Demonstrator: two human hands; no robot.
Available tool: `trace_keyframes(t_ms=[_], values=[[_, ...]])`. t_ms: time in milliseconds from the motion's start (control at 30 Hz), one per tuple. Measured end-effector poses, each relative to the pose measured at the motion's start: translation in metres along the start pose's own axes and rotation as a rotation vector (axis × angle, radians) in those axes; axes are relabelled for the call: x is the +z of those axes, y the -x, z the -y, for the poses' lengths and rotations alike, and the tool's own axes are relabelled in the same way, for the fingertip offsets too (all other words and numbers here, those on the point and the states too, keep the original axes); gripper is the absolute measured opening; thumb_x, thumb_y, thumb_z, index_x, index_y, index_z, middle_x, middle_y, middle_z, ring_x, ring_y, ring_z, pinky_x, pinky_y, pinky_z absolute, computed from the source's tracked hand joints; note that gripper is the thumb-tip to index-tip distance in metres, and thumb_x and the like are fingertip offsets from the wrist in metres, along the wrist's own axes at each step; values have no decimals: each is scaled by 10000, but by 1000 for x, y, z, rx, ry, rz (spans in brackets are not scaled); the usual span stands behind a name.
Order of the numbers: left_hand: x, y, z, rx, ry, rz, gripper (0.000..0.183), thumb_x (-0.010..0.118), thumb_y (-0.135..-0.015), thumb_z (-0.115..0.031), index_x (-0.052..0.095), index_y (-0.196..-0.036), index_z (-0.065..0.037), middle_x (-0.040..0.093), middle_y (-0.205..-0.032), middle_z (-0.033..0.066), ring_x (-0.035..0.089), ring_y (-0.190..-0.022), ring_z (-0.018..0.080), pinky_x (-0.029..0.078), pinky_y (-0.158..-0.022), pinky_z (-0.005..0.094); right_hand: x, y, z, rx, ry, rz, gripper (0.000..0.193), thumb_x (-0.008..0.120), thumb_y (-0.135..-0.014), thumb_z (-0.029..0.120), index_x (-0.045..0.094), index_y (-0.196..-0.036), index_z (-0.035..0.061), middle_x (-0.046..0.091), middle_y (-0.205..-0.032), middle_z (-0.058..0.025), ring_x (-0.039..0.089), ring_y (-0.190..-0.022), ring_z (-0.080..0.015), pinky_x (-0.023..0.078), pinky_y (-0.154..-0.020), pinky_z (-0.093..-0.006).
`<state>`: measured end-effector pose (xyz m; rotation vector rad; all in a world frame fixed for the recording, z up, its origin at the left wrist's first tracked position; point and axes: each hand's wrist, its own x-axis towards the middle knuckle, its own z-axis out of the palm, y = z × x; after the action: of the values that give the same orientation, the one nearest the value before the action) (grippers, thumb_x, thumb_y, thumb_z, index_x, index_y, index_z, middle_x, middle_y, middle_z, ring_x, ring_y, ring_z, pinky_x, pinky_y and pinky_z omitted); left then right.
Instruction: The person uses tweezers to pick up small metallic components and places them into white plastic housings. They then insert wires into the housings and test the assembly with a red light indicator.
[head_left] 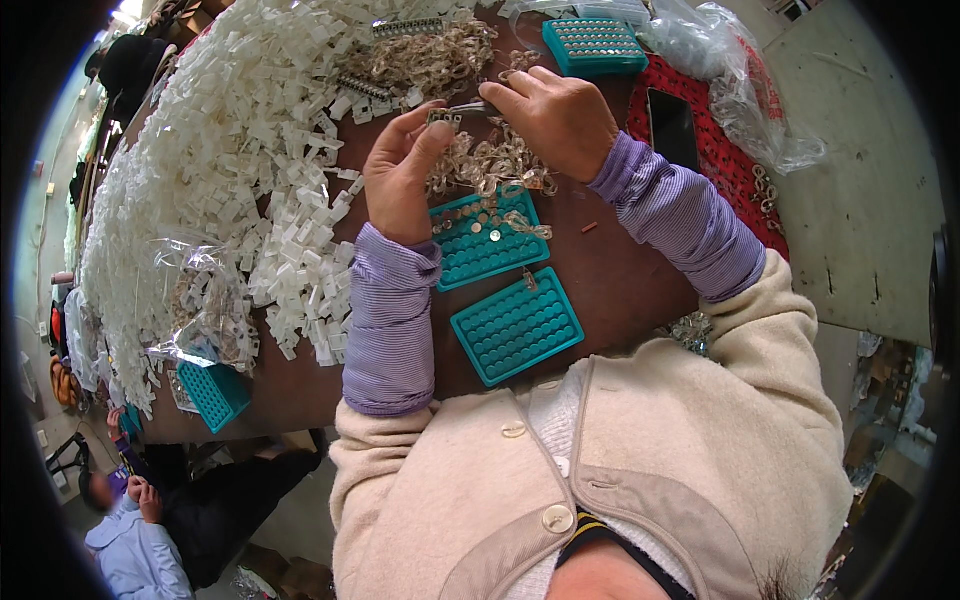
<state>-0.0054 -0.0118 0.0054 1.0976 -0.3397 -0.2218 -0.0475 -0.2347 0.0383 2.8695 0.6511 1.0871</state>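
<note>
Near the top centre of the frame, two hands meet over a small strip

Above the loose heap of clear pieces (pixel 490 165), the left hand (pixel 402 185) has its thumb and forefinger clamped on a small strip (pixel 444 118) with metallic spots. From the other side, the right hand (pixel 560 120) has its fingers closed around a slim metal tool (pixel 470 106), probably tweezers, whose end reaches the strip. Whether its tips are parted or pressed together is too small to tell.

Lower down, at the centre of the frame, a teal tray (pixel 462 272) carries loose metal discs (pixel 495 236) and a few clear pieces; just below it lies a second teal tray (pixel 517 330) with rows of round hollows. White plastic parts (pixel 220 130) crowd the worktop (pixel 625 270) across the upper left.

For careful work here, the strip is best pinched by its edges, so the thumb does not cover the spot being worked on. The tool should come in level, with light pressure, since a hard squeeze could flick a tiny part away. Resting both wrists would steady the meeting point, and keeping it above the worktop would make anything dropped easier to find.
</note>
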Motion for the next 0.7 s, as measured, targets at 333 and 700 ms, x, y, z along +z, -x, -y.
trace_keyframes(t_ms=[333,700], values=[[-5,-3,2,-56,-10,-17,158,746,-1024,-122,738,-1164,-49,765,-1024,28,709,-931,113,537,-807,250,1,0,2,39,-16,-94,284,752,-871,158,718,-1148,107,650,-833,-36,711,-854,-232,612,-684,-343],[-2,-3,0,-91,64,-34,137,760,-1004,-84,734,-1120,-17,757,-1025,43,704,-943,129,546,-873,266,7,4,2,10,10,10,337,732,-886,133,728,-1222,100,663,-859,-27,704,-817,-207,601,-648,-325]])
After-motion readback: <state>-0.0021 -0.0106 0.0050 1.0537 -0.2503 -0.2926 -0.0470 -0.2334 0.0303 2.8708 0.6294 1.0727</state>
